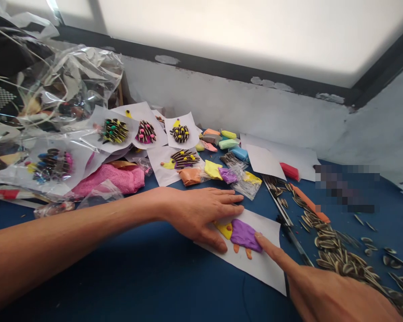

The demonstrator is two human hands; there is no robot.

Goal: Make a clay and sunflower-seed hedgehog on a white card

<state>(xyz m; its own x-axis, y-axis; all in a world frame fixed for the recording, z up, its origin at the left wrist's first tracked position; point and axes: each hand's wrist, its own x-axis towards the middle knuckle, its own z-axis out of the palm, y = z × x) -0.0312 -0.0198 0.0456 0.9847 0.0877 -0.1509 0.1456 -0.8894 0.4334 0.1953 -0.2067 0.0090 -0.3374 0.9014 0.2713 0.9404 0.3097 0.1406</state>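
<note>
Left hand (pixel 201 212) is lying flat, empty, on the paper (pixel 267 273), near, right of centre. Right hand (pixel 336 290) is touching the purple clay (pixel 244 233) there, index straight, others hidden, hold unclear. I'm judging it light, soft, dentable; best held by paper edges.

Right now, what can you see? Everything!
Flat clay animal: one, purple and yellow, on white paper sheet
Seed-covered clay animals: at least five, mixed colours, back left
Striped sunflower seeds: many, black and white, right
Small clay packs: several, mixed colours, back middle
Clay bars: two, red and orange, right
Slim pen-like sticks: some, dark, beside seeds
Fluffy cloth: one, pink, left
Crinkly plastic bags: several, clear, left
Flat table: one, blue, underneath
Rough wall: one, whitish, behind
Dark-framed panel: one, bright white, above
Left hand: one, over sheet
Right hand: one, fingertip on clay animal
</note>
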